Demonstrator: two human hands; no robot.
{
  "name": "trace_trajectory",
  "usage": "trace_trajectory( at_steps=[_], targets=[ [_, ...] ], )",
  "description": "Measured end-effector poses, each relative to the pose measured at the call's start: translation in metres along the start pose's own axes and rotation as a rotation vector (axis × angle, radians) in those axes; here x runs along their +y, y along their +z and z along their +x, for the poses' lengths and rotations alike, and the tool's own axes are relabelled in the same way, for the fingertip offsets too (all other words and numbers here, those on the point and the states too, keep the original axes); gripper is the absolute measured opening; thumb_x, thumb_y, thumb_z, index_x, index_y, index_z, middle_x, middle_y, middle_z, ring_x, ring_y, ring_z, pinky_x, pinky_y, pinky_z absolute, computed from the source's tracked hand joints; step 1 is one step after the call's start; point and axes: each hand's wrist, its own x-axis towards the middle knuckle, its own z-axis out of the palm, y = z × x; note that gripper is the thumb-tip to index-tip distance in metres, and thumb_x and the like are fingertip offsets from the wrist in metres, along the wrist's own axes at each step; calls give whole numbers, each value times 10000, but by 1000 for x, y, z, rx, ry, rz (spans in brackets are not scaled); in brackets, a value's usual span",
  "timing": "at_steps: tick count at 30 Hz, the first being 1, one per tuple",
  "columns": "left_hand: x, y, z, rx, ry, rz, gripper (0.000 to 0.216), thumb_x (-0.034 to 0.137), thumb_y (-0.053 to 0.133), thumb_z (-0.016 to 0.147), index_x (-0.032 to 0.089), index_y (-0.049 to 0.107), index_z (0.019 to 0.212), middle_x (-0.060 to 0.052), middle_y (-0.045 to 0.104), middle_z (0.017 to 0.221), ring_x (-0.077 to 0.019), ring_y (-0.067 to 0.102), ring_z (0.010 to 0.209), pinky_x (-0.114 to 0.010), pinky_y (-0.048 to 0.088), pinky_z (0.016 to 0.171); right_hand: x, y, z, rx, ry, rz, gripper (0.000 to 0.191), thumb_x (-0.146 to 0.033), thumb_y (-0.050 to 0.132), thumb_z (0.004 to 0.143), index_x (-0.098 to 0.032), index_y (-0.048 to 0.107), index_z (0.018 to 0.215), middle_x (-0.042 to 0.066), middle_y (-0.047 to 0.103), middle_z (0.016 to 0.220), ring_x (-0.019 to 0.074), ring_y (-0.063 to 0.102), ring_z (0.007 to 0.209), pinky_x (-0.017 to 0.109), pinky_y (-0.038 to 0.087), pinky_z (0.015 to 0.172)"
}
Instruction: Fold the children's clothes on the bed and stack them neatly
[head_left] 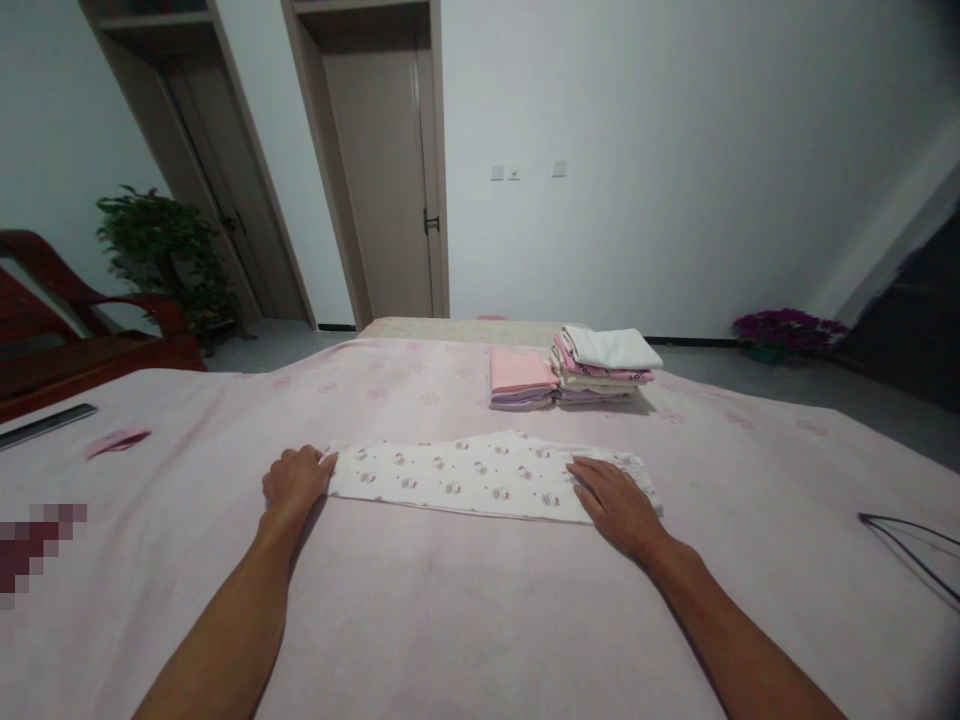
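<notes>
A pair of white printed pants (pixel 457 475), folded lengthwise into a long strip, lies flat across the pink cloth in front of me. Its gathered waistband end is on the right and its narrow leg end on the left. My left hand (pixel 296 475) is closed on the leg end, the thumb and curled fingers pinching the edge. My right hand (pixel 616 503) rests flat on the waistband end, fingers stretched out and pressing lightly on the fabric. Part of the waistband is hidden beneath that hand.
Beyond the pants stand two stacks of folded clothes, a shorter one with pink on top (pixel 521 372) and a taller one with white on top (pixel 611 348). A pink item (pixel 118 441) and a dark flat object (pixel 46 425) lie left. A thin black cord (pixel 907 555) is right.
</notes>
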Motion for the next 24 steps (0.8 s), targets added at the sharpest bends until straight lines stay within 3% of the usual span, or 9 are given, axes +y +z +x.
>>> trace_trajectory(
  at_steps=[7, 11, 17, 20, 24],
  targets=[
    [3, 2, 1, 24, -16, -304, 313, 451, 558, 827, 247, 622, 1055, -93, 722, 1084, -302, 671, 996, -365, 491, 789, 0, 0, 0, -6, 16, 8, 377, -337, 435, 987, -240, 639, 1290, 96, 622, 1368, 270, 561, 1255, 489, 439, 1076],
    [3, 7, 3, 98, 49, -479, 413, 346, 618, 804, 243, 580, 1202, -72, 712, 1168, -244, 689, 1008, -316, 499, 841, 1, 0, 0, 8, 3, 13, 374, -332, 445, 984, -245, 641, 1291, 94, 631, 1355, 269, 568, 1247, 487, 445, 1071],
    [3, 10, 3, 102, 102, -643, 548, 213, 630, 776, 271, 564, 1318, -55, 709, 1200, -227, 682, 1069, -312, 529, 891, -1, -1, 0, 9, 5, 9, 377, -336, 440, 986, -239, 645, 1287, 95, 636, 1349, 272, 572, 1243, 485, 450, 1065],
    [4, 10, 3, 82, 118, -755, 606, 241, 656, 773, 253, 538, 1367, -69, 713, 1192, -226, 689, 1065, -320, 546, 885, 0, 0, 0, 9, 4, 10, 374, -330, 445, 982, -237, 649, 1281, 99, 637, 1347, 272, 571, 1244, 487, 447, 1067],
    [4, 10, 4, 86, 109, -798, 637, 453, 700, 793, 190, 566, 1358, -119, 723, 1138, -245, 697, 1048, -362, 539, 919, 0, 0, 0, 20, -4, 18, 371, -327, 451, 972, -237, 659, 1267, 101, 645, 1336, 269, 579, 1233, 490, 451, 1065]
  ],
)
